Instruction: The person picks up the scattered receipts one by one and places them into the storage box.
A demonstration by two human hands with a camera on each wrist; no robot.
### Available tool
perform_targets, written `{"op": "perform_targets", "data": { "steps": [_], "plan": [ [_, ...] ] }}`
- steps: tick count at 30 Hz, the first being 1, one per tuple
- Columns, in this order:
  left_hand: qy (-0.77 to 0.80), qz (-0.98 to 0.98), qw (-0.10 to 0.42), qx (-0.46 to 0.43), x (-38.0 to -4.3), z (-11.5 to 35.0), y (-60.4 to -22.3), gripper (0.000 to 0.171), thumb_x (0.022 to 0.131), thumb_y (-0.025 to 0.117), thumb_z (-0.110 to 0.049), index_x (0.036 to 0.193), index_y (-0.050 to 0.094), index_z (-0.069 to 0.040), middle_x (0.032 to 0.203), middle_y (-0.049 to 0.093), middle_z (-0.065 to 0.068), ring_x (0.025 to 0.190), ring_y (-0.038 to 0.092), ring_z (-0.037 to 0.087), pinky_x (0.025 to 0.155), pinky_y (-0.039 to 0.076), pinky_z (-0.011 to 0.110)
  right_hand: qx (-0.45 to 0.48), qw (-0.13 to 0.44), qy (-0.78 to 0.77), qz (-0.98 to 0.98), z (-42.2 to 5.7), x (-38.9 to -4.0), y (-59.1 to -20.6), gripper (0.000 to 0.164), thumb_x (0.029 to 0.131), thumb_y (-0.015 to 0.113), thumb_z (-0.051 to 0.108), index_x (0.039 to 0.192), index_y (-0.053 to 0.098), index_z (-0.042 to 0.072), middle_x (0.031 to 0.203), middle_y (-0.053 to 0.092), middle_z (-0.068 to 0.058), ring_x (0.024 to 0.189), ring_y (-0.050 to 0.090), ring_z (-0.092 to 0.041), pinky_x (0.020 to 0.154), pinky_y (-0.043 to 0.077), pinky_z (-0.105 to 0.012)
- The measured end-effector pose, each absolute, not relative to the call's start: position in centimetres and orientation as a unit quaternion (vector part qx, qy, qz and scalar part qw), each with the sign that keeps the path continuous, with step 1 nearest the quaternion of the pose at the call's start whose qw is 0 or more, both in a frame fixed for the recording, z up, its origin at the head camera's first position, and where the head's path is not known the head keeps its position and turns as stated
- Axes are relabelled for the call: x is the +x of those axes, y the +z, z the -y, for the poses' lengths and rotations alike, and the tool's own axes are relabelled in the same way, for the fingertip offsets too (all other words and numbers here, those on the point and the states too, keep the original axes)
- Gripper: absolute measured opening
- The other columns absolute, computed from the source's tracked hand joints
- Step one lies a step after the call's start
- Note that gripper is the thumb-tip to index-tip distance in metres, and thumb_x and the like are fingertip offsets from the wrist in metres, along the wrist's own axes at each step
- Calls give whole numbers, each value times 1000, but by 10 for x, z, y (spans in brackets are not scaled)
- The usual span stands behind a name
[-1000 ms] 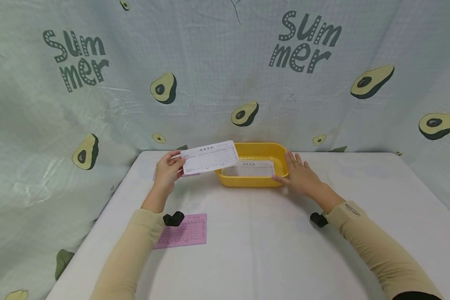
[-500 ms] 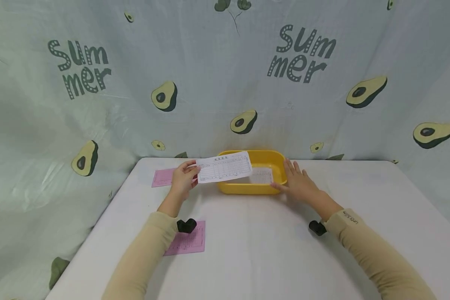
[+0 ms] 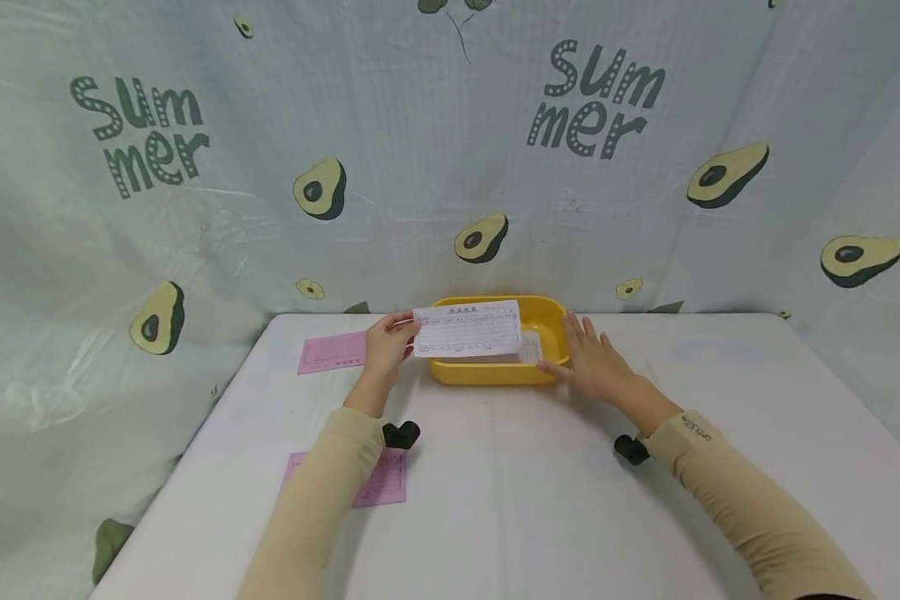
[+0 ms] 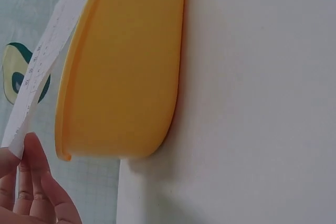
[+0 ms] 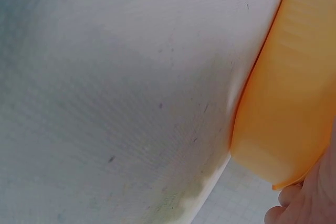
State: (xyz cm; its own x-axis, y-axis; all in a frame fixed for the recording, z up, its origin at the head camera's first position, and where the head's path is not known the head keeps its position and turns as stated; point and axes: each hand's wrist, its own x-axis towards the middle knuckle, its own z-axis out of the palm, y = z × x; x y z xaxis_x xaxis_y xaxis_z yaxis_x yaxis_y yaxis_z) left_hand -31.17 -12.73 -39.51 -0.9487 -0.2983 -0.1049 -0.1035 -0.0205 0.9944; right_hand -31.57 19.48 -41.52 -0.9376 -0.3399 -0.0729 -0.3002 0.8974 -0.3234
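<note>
My left hand (image 3: 388,350) pinches the left end of a white printed paper form (image 3: 467,329) and holds it above the yellow plastic basin (image 3: 495,375). In the left wrist view, thumb and fingers grip the edge of the form (image 4: 39,66), beside the basin's outer wall (image 4: 121,66). Another white printed sheet (image 3: 531,347) lies inside the basin, mostly covered by the held form. My right hand (image 3: 594,364) rests with fingers spread against the basin's right rim; the right wrist view has this hand (image 5: 312,192) at the basin's edge.
A pink printed slip (image 3: 332,353) lies left of the basin on the white-covered table (image 3: 532,500). A second pink slip (image 3: 382,482) lies nearer, partly hidden under the left forearm. A patterned curtain (image 3: 390,242) hangs directly behind the table.
My left hand has carried the white form rightward, from beside the basin's left end to over its middle, levelling it. The far pink slip is more exposed. My right hand stays on the rim.
</note>
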Motion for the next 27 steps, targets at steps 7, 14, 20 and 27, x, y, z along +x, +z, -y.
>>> {"op": "perform_targets", "data": {
  "steps": [7,14,20,27],
  "plan": [
    [-678,712,110,142,-320,108,-397,21,97,70,-4,116,70,3,112,72,18,94,65,20,80,52,26,-159,64,-158,-972,-194,-314,-413,111,99,48,68,160,-5,-7,168,-5,-26,154,-5,-45,121,1,-61],
    [-652,732,144,135,-326,100,-404,14,96,71,-1,109,72,3,109,73,18,99,67,23,90,56,34,-159,66,-156,-973,-193,-314,-412,109,100,48,66,160,-6,-7,168,-5,-26,154,-5,-45,121,1,-61],
    [-607,769,164,114,-326,92,-404,12,92,75,-1,104,74,0,106,74,15,101,68,26,89,54,35,-159,69,-154,-973,-194,-314,-411,110,100,48,67,160,-7,-6,168,-6,-25,154,-6,-44,122,0,-60],
    [-534,818,188,102,-324,87,-407,9,92,77,-5,101,74,-4,102,74,11,99,67,27,84,53,39,-164,66,-158,-972,-194,-316,-413,110,100,48,67,160,-5,-7,168,-5,-26,154,-4,-45,121,1,-60]
  ]
}}
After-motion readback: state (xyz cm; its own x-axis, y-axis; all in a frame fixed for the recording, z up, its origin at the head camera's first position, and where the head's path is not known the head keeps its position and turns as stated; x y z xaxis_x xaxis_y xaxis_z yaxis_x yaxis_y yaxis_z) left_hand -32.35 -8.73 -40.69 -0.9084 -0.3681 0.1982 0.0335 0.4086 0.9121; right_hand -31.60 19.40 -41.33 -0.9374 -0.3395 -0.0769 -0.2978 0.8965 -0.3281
